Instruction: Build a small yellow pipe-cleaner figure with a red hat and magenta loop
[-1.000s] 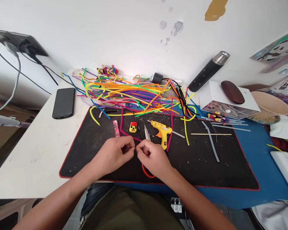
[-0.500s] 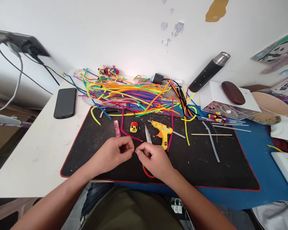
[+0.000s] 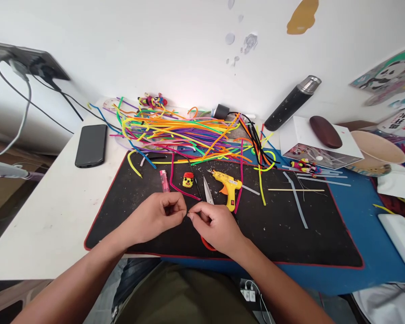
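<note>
My left hand and my right hand meet thumb to thumb over the front of the black mat. Both are closed in a pinch, and whatever lies between the fingertips is too small to make out. Under my right hand lie scissors, their blades pointing away and a bit of red handle showing. Just beyond are a small yellow figure head with a red top, a yellow glue gun and a pink lighter beside my left hand.
A heap of coloured pipe cleaners spans the back. Left of it rests a phone. Clear glue sticks and a thin wooden stick lie right. Behind stand a black flask and a white box.
Both hands stay pinched together and have shifted very slightly left. The objects on the mat have not moved; the view has turned a little.
</note>
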Demonstrator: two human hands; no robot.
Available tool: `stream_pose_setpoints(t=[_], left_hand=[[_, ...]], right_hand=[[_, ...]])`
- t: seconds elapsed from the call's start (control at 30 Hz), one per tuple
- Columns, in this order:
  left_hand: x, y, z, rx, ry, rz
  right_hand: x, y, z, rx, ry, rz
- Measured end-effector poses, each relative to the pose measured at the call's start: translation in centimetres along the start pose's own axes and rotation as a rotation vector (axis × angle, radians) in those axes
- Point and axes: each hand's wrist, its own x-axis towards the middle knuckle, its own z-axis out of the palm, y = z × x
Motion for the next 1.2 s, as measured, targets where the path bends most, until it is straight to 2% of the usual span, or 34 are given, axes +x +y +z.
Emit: stream_pose_setpoints(t=[0.13,0.33,0.47,0.57,0.7,0.8,0.97,1.07,1.2], left_hand=[[0.2,0.0,0.1,0.120,0.047,0.015],[0.0,-0.3,0.1,0.230,-0.023,0.023],[-0.4,-0.4,-0.1,0.153,-0.097,0.015],[-0.7,-0.6,-0.2,0.043,-0.109,-0.008],[-0.7,-1.0,-0.3,-0.058,-0.058,-0.014],[-0.5,-1.1,-0.3,-0.048,-0.013,-0.006],[-0.2,-0.8,-0.1,-0.048,-0.021,-0.013],[-0.1,-0.8,-0.4,-0.065,0.018,-0.020],[-0.1,-1.1,-0.6,-0.077,0.045,-0.014]], right_hand=[[0.0,0.2,0.3,-0.045,0.018,-0.024],[-0.2,0.6,0.3,-0.110,0.010,-0.084],[0.0,0.4,0.1,-0.096,-0.021,-0.074],[0.1,0.2,0.0,-0.039,-0.049,-0.025],[0.2,0.2,0.2,0.015,-0.047,0.013],[0.1,0.4,0.4,-0.001,-0.031,0.001],[0.0,0.6,0.5,-0.008,-0.019,-0.004],[-0.1,0.3,-0.1,-0.023,0.010,0.000],[-1.1,0.1,-1.9,-0.130,0.070,0.025]])
